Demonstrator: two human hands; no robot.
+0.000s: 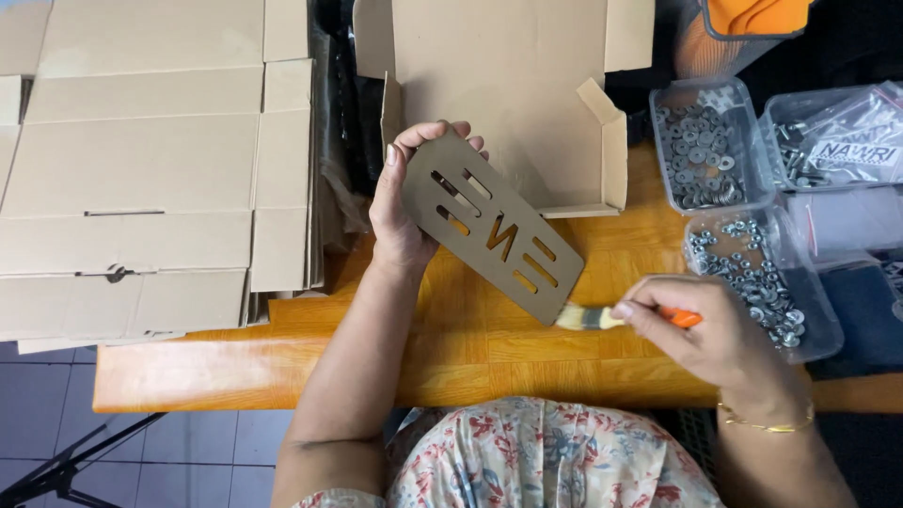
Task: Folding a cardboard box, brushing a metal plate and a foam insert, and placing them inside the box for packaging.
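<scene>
Brushing seems under way: left hand (400,202) fingers pinch the slotted cardboard insert (489,226) above the desk (470,348) middle, right hand (701,329) fingers pinching a paintbrush (602,318) at its lower corner; steady strokes needed.

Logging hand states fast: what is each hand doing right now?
Left hand: closed on the end of the slotted cardboard piece.
Right hand: closed on the brush, bristles at the cardboard's lower end.

Small packing or assembly workshop. Stacks of flat cardboard box blanks (141,169) beyond left-hand fingers, open carton (508,94) just past them; clear tubs of metal washers (701,141) and nuts (752,273) beside right-hand fingers, on wooden bench (376,367).
</scene>
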